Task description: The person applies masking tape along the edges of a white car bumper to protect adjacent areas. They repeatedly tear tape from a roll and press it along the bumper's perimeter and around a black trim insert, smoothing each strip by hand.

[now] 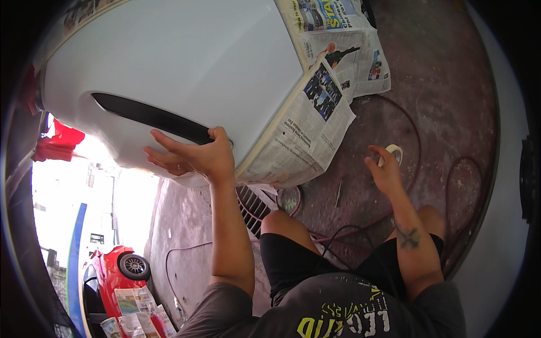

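Observation:
A pale grey-white painted car panel, seemingly a bumper (pixel 186 62), fills the upper left, with a long black trim strip (pixel 149 116) set into it. My left hand (pixel 197 158) is at the lower right end of this strip, fingers spread, its thumb at the strip's tip and nothing held. Newspaper masking (pixel 307 129) runs along the panel's right edge, joined by a band of pale tape (pixel 270 127). Over to the right, my right hand (pixel 386 172) holds a roll of masking tape (pixel 397 153), partly hidden behind the fingers.
Dark red hoses (pixel 418 141) curl across the stained floor (pixel 434 73). A thin pen-like object (pixel 338 194) lies between my hands, beyond my knees. A metal drain grate (pixel 252 208) is below the panel. A red car (pixel 110 270) with newspaper on it stands at lower left.

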### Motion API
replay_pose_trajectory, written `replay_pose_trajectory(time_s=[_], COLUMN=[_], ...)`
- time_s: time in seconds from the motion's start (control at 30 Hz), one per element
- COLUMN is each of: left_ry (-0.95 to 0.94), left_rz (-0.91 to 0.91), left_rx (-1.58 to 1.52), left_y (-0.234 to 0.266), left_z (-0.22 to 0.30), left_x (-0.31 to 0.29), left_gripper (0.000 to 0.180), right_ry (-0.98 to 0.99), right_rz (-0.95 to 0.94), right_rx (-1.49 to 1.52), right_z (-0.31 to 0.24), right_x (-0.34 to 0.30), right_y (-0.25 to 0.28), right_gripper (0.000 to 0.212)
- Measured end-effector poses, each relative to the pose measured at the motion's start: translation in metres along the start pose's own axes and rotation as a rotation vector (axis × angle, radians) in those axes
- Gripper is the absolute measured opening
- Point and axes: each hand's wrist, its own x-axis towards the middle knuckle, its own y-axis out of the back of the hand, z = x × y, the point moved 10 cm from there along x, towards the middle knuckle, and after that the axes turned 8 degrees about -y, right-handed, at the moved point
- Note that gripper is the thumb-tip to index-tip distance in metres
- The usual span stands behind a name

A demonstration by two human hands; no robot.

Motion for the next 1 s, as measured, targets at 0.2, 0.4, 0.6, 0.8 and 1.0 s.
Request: replay_pose_trajectory(time_s=[0.2, 0.4, 0.6, 0.8, 1.0], left_ry=[-0.039, -0.087, -0.181, -0.128, -0.050], left_rz=[-0.052, -0.108, -0.081, -0.035, -0.016], left_rx=[0.003, -0.001, -0.287, -0.204, -0.158], left_y=[-0.018, -0.008, 0.052, 0.045, -0.004], left_z=[0.000, -0.004, -0.021, -0.035, -0.043], left_x=[-0.038, -0.049, -0.084, -0.070, -0.046], left_gripper=[0.125, 0.121, 0.099, 0.103, 0.119], right_ry=[0.013, -0.048, -0.167, -0.034, -0.053], right_rz=[0.003, -0.052, -0.166, -0.247, -0.274], right_rx=[-0.001, -0.106, -0.394, -0.227, -0.303], right_z=[-0.003, -0.003, -0.007, -0.054, 0.000], right_x=[0.001, -0.001, -0.022, -0.039, -0.036], right_y=[-0.005, -0.008, -0.028, -0.052, -0.086], right_gripper=[0.047, 0.051, 0.081, 0.089, 0.076])
